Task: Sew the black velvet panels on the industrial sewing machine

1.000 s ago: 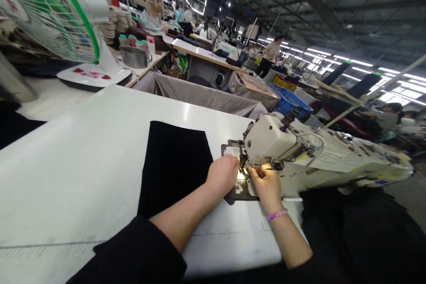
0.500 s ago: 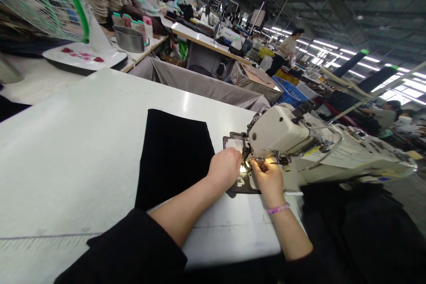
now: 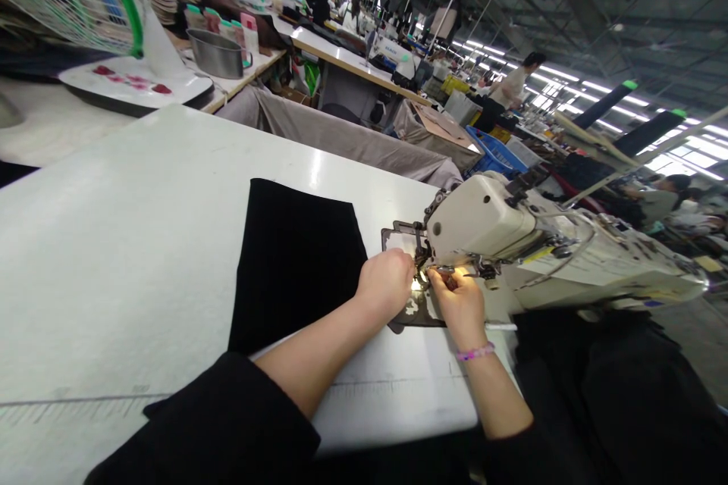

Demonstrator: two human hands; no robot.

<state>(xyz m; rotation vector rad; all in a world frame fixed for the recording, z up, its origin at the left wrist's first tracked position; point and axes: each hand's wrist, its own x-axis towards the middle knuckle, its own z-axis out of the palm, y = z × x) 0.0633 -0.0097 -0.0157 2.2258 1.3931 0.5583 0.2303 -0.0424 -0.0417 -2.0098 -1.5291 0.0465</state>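
Both hands are at the needle area of a white sewing machine (image 3: pixel 483 216), lit by its small lamp. My left hand (image 3: pixel 387 284) is closed, its fingertips beside the presser foot; whatever they pinch is too small to see. From the other side, my right hand (image 3: pixel 459 301) reaches in with its fingers curled in a pinch close to the needle, and what is between them cannot be made out. A pink and purple bracelet (image 3: pixel 475 352) circles the right wrist. Left of the machine, a black fabric piece (image 3: pixel 299 265) lies flat on the white table (image 3: pixel 142 242).
More black fabric (image 3: pixel 614 386) is heaped at the right. A fan (image 3: pixel 136 83) and a metal pot (image 3: pixel 217 53) stand at the back left. Behind the table hangs a grey cloth (image 3: pixel 341 140), with a blue crate (image 3: pixel 496 153) beyond. A person (image 3: pixel 509 91) stands farther back.
The view has shifted slightly. Both hands keep nearly the same position at the needle. The person in the background has moved a little to the right.
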